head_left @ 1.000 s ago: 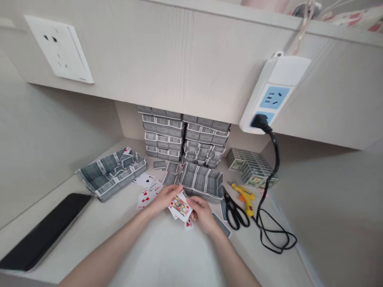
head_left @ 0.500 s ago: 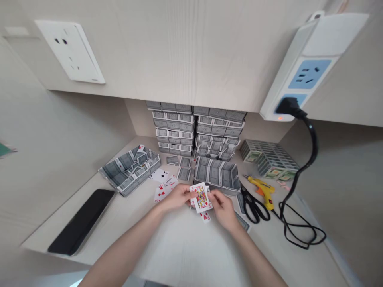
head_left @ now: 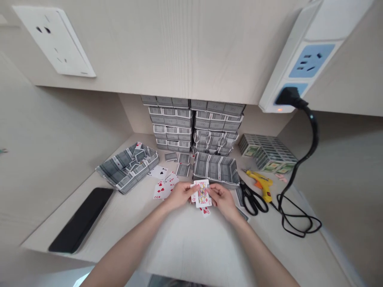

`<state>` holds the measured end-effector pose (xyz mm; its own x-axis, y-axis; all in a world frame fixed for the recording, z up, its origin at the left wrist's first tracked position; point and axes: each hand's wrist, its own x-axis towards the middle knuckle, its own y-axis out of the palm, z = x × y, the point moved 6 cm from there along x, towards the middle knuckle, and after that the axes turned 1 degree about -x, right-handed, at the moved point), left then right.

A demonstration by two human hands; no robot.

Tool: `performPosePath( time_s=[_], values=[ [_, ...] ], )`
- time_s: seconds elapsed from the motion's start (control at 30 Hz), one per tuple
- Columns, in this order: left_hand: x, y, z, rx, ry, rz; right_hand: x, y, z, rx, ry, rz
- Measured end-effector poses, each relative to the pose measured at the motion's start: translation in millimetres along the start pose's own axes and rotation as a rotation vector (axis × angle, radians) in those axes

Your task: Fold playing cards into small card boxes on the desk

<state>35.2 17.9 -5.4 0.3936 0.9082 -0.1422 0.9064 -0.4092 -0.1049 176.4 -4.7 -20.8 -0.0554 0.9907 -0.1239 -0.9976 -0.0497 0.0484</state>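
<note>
Both my hands hold one playing card (head_left: pixel 202 194), a red court card held face up just above the desk (head_left: pixel 179 243). My left hand (head_left: pixel 179 195) pinches its left edge and my right hand (head_left: pixel 222 199) pinches its right edge. Another red card (head_left: pixel 206 211) lies face up under them on the desk. Directly behind the held card sits a shallow tray folded from grey-backed cards (head_left: pixel 216 170). More face-up cards (head_left: pixel 163 187) lie left of my left hand.
A second card tray (head_left: pixel 127 167) stands at the left, tall stacks of card trays (head_left: pixel 193 125) at the back. Black scissors (head_left: pixel 250 199), a yellow glue gun (head_left: pixel 261 183) and its black cable (head_left: pixel 295 215) lie right. A black phone (head_left: pixel 80 219) lies near the left edge.
The court card has turned from slanted to upright between my hands. The view has shifted, so the desk things sit a little higher and further right.
</note>
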Motion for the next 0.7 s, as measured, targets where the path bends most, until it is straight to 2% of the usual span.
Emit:
performPosePath(
  time_s=[0.2, 0.43, 0.7],
  values=[
    [3.7, 4.1, 7.6, -0.155, -0.069, 0.122, 0.9, -4.5, 0.8, 0.003, -0.006, -0.025],
    [3.3, 2.1, 9.2, -0.190, -0.093, 0.058, 0.4, -3.5, 2.5, 0.010, 0.001, -0.014],
    [6.2, 0.5, 13.9, -0.156, -0.083, 0.065, 2.6, -5.2, 0.0, 0.048, -0.001, -0.024]
  ],
)
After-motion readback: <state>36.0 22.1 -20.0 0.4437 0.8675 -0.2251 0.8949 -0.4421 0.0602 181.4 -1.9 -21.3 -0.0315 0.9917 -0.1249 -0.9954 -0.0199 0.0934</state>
